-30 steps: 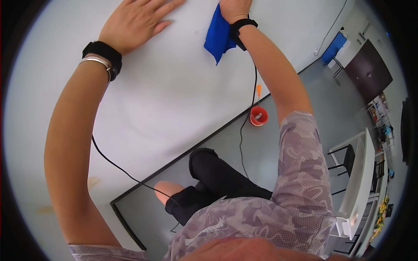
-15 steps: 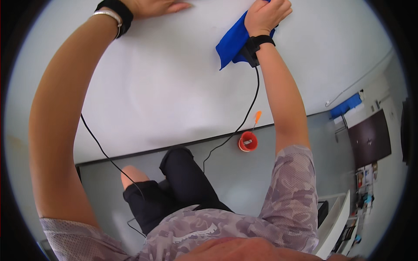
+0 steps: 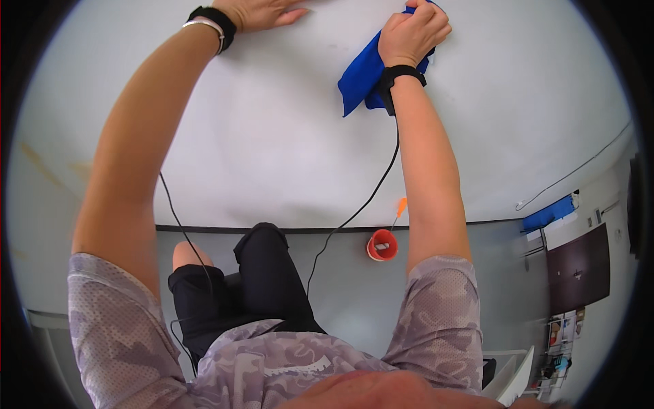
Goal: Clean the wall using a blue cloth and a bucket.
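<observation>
A crumpled blue cloth point(image 3: 361, 76) lies against the white wall point(image 3: 272, 143) at the upper right. My right hand point(image 3: 414, 34) is closed on it, its fingers curled into the fabric and pressing it to the surface. At the upper edge of the view my left hand point(image 3: 264, 12) rests on or close to the wall, thumb and fingers stretched out. Part of its fingers is cut off by the frame, and I see nothing held in it. Black bands circle both wrists, each with a dark cable trailing down.
On the grey floor point(image 3: 347, 286) by the wall's dark base strip stands a red bucket point(image 3: 372, 252). An orange-handled tool point(image 3: 402, 206) leans out of it. A dark brown door point(image 3: 578, 269) and cluttered shelves point(image 3: 562, 351) are at the far right. The cables point(image 3: 368, 201) hang near my legs.
The view has turned a little, so the wall base looks more level. My left hand and arm appear farther right. My right hand keeps hold of the cloth, slightly shifted.
</observation>
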